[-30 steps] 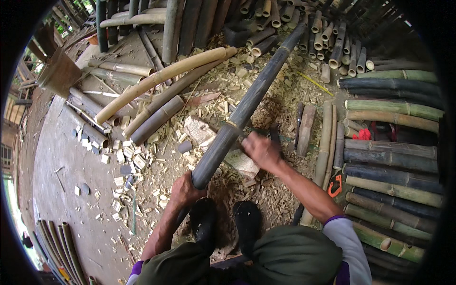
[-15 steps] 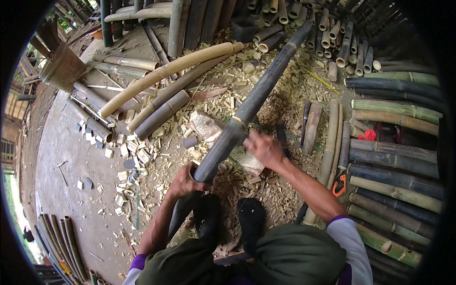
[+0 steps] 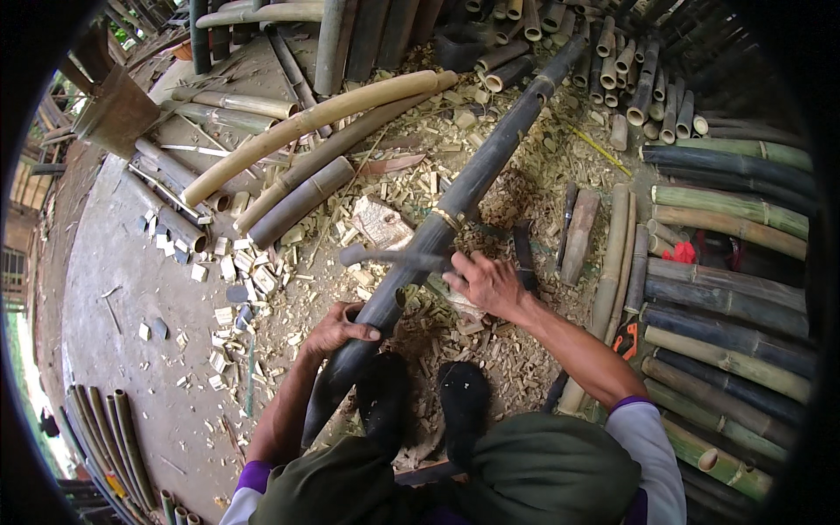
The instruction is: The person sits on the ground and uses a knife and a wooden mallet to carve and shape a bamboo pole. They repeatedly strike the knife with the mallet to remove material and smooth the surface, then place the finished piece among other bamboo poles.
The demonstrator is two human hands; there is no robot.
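A long dark bamboo pole (image 3: pixel 491 164) slants from the far right down toward my left leg. My left hand (image 3: pixel 339 329) is wrapped round its lower part, the thumb lying on top. Just beyond that thumb, a hole (image 3: pixel 401 297) shows in the pole's right side. In my right hand (image 3: pixel 486 283), fingers curled, is a dark stick-like tool with a knobbed end (image 3: pixel 352 255). The tool lies across the view of the pole; whether it touches the pole I cannot tell. A pale, chipped wood block (image 3: pixel 381 224) rests on the floor to the pole's left.
Wood chips (image 3: pixel 262 278) cover the floor around my feet. Cut bamboo lengths (image 3: pixel 726 234) are stacked along the right, with a bundle of shorter tubes (image 3: pixel 632 74) at the far right. Curved poles (image 3: pixel 306 129) lie at the far left. An orange-handled tool (image 3: pixel 626 341) is at the right.
The pole has slid toward me and turned, so its hole now faces into view. The knobbed tool, blurred before, now shows across the pole. My left hand still holds the pole.
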